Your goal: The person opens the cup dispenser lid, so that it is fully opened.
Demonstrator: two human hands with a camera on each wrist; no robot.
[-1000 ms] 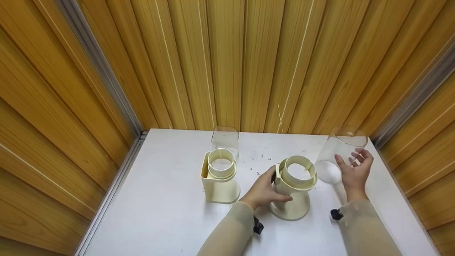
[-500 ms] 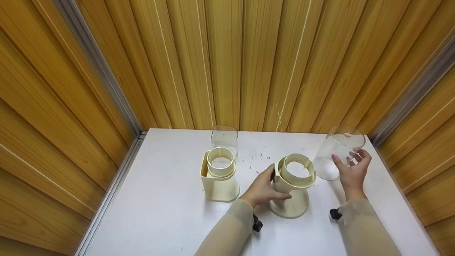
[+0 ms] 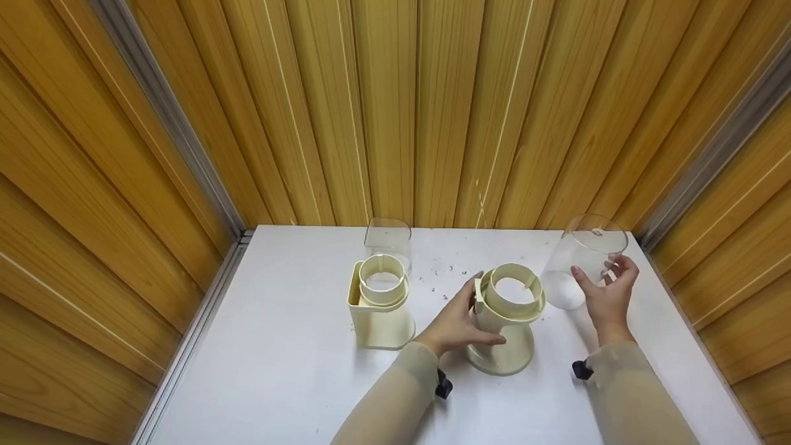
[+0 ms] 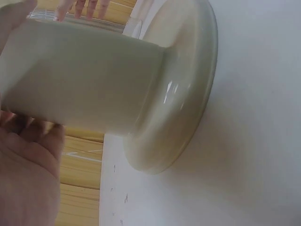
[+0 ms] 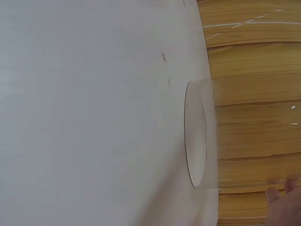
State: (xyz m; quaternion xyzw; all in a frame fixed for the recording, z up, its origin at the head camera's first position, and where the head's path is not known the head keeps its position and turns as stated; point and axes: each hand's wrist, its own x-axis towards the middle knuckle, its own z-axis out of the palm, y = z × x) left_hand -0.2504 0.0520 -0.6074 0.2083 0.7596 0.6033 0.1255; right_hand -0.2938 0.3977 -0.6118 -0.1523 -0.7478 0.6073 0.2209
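Note:
My left hand grips the side of a cream plastic stand, which has a round collar on top and a broad disc foot. In the left wrist view, fingers and thumb lie on either side of the stand's tubular body; its foot is close over the white surface. My right hand holds a large clear cylinder by its right side, thumb in front and fingers curled behind. The cylinder leans to the right, its lower rim nearest the stand. In the right wrist view, fingertips touch the wall of the clear cylinder.
A second cream stand, with a slot at its left side, is upright left of the first. Behind it is a smaller clear container. Dark specks dot the white table. Wood-look panels close off the back and sides.
My right hand and the clear cylinder have moved slightly left, closer to the stand. The left hand keeps its grip on the stand; the whole view has shifted a little.

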